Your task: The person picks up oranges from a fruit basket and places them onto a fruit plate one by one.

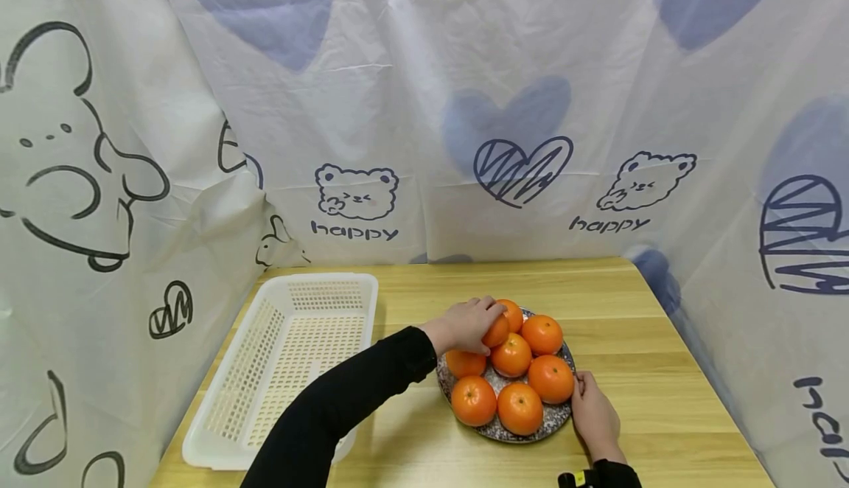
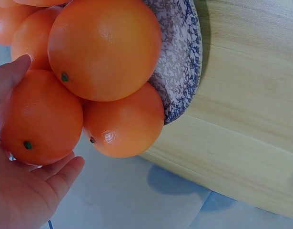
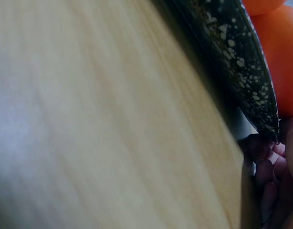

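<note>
A round speckled plate (image 1: 497, 381) on the wooden table bears several oranges (image 1: 511, 355). My left hand (image 1: 469, 326) reaches over its far left side and holds an orange (image 1: 495, 332). In the left wrist view, the thumb and fingers of the left hand (image 2: 29, 193) curl round that orange (image 2: 41, 117), which has a small green stem mark and sits beside other oranges (image 2: 104, 50). At the plate's right edge my right hand (image 1: 595, 410) pinches the rim. The right wrist view shows the right hand's fingers (image 3: 265, 171) beneath the dark speckled plate edge (image 3: 241, 67), partly in shadow.
A white perforated plastic basket (image 1: 281, 377) stands at the left of the table (image 1: 617, 304), with the left sleeve (image 1: 345, 392) crossing its near right corner. White curtains (image 1: 411, 105) printed with hearts and bears hang behind and at both sides.
</note>
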`<action>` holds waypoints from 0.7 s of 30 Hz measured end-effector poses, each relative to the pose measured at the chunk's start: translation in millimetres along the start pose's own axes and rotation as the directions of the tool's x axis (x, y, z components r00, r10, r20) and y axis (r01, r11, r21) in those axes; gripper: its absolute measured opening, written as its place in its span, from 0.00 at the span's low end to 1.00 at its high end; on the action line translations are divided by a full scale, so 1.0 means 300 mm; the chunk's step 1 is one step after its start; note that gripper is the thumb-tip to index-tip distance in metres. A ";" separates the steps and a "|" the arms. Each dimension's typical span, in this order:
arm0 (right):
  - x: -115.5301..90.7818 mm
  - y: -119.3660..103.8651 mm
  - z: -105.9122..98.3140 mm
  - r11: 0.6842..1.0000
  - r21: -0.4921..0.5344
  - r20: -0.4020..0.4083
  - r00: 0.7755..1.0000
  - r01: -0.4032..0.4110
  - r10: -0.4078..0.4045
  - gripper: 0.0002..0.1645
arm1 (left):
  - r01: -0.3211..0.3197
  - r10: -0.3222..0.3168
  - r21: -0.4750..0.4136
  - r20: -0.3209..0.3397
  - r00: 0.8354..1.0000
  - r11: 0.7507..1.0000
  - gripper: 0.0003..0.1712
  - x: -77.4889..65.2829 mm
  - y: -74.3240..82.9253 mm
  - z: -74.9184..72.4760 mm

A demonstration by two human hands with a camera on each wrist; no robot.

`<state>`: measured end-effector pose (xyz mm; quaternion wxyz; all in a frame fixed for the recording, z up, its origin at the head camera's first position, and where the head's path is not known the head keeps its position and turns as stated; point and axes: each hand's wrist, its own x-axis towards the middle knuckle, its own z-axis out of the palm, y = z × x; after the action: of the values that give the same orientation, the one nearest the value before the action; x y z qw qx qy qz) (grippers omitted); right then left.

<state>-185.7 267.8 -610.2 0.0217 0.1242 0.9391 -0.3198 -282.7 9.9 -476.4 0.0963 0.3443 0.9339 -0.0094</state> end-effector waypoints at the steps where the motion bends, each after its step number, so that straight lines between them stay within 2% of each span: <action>1: 0.000 -0.001 -0.001 1.000 0.001 0.000 1.000 0.000 0.000 0.25 | 0.003 -0.003 -0.003 -0.003 1.000 1.000 0.49 -0.001 -0.002 0.000; 10: -0.003 -0.002 -0.003 1.000 0.006 -0.007 1.000 0.010 -0.010 0.26 | 0.037 -0.039 -0.076 -0.018 0.999 0.996 0.47 -0.015 -0.014 -0.031; 21: 0.001 0.001 -0.014 1.000 0.000 0.032 0.999 0.013 -0.013 0.28 | 0.047 -0.058 -0.146 -0.075 0.995 0.988 0.46 -0.051 -0.069 -0.051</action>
<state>-185.7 270.5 -607.2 0.0345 0.1128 0.9394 -0.3219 -287.5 -14.4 -459.6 0.0835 0.3117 0.9440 0.0693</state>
